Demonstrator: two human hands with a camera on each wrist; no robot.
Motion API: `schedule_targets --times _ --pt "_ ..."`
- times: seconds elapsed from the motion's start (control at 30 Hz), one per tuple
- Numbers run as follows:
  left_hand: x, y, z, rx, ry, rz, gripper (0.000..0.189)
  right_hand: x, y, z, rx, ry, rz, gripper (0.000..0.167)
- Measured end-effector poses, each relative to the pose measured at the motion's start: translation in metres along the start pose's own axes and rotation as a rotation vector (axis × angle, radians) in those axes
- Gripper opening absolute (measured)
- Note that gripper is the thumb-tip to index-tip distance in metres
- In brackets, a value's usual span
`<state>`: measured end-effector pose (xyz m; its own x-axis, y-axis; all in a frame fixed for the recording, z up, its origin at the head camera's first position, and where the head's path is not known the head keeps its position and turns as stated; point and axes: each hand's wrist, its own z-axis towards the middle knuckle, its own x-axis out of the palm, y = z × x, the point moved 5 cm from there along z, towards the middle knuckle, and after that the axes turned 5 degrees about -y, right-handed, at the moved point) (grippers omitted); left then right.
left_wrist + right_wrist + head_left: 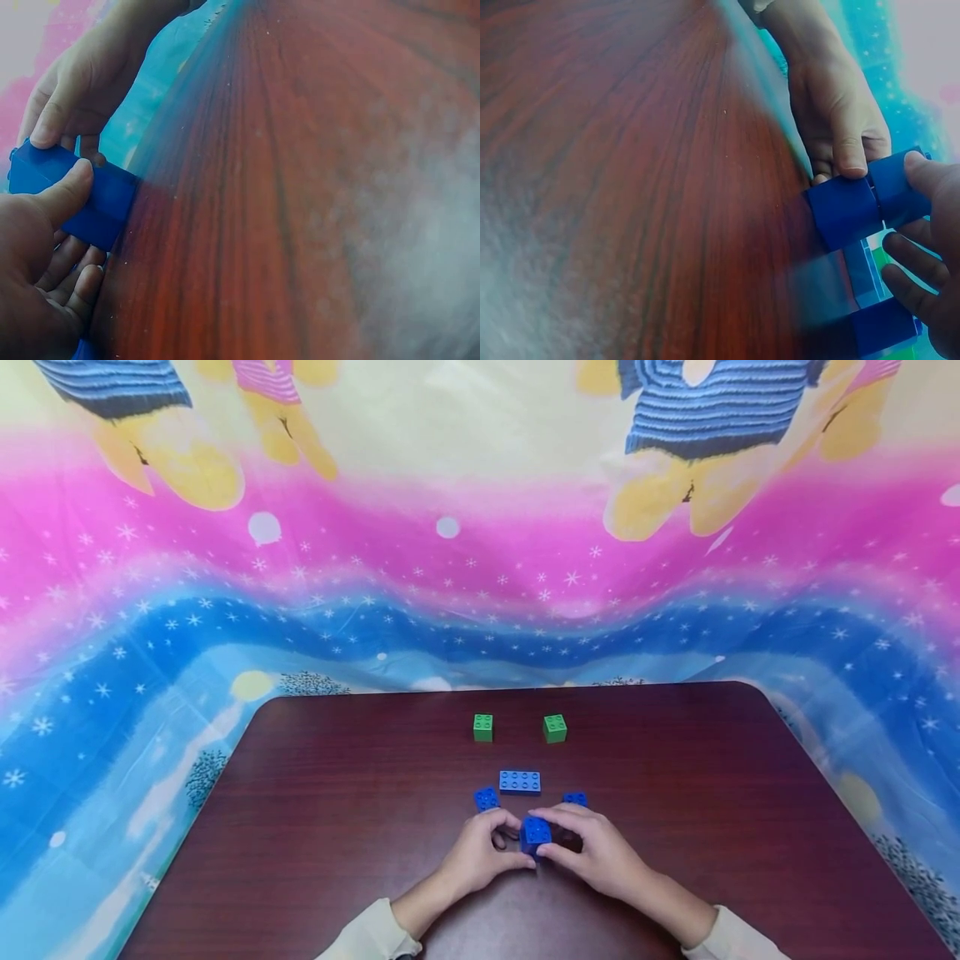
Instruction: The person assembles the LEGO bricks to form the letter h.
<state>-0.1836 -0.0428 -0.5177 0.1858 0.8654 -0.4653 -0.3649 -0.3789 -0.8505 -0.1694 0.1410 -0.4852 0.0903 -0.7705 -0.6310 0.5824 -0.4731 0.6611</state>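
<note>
Two square blue bricks meet one above the other between my hands. In the right wrist view the lower blue brick (844, 214) is close to the tabletop, and a thin seam parts it from the upper blue brick (894, 191). My left hand (474, 853) pinches the lower brick from the left, its thumb on the near face. From the right, my right hand (603, 858) pinches the upper one between thumb and fingers. Whether the studs are fully pressed together I cannot tell. Just beyond the hands lie another blue brick (486, 798) on the left and one more blue brick (575, 798), partly hidden, on the right.
A longer, lighter blue brick (520, 782) lies behind the hands on the dark wooden table (337, 827). Farther back stand a left green brick (483, 728) and a right green brick (555, 729). A patterned cloth (465, 560) hangs behind the table's far edge.
</note>
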Motion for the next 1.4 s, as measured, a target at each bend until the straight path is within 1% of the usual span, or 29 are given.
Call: schedule_targets --times 0.13,0.27,0.4,0.53,0.63,0.77,0.93,1.0,1.2,1.4 --pt "0.000 0.000 0.000 -0.003 0.005 0.001 0.037 0.000 0.004 0.000 -0.042 -0.019 -0.049 0.040" --pt "0.000 0.001 0.000 -0.021 0.014 0.002 0.038 0.000 0.006 0.000 -0.077 -0.030 -0.069 0.039" --pt "0.001 0.003 0.000 -0.040 0.023 0.010 0.039 -0.001 0.008 0.001 -0.066 -0.024 -0.085 0.039" --pt "0.001 0.003 -0.001 -0.025 0.023 0.014 0.039 0.000 0.010 0.002 -0.056 -0.014 -0.110 0.038" --pt "0.001 0.003 -0.001 -0.015 0.022 0.013 0.038 -0.001 0.013 0.003 -0.078 -0.015 -0.134 0.037" --pt "0.001 0.002 0.000 -0.030 0.025 0.036 0.040 0.000 0.016 0.005 -0.108 -0.010 -0.163 0.036" --pt "0.003 0.000 0.000 -0.033 0.040 0.076 0.043 0.000 0.016 0.005 -0.077 0.010 -0.154 0.035" --pt "0.002 0.000 0.000 -0.030 0.041 0.079 0.043 0.001 0.014 0.005 -0.057 0.016 -0.148 0.035" --pt "0.002 0.002 0.002 -0.046 0.043 0.072 0.041 0.002 0.008 0.005 0.018 0.028 -0.100 0.034" --pt "0.002 0.003 0.002 -0.050 0.042 0.056 0.040 0.002 0.006 0.005 0.018 0.022 -0.086 0.033"
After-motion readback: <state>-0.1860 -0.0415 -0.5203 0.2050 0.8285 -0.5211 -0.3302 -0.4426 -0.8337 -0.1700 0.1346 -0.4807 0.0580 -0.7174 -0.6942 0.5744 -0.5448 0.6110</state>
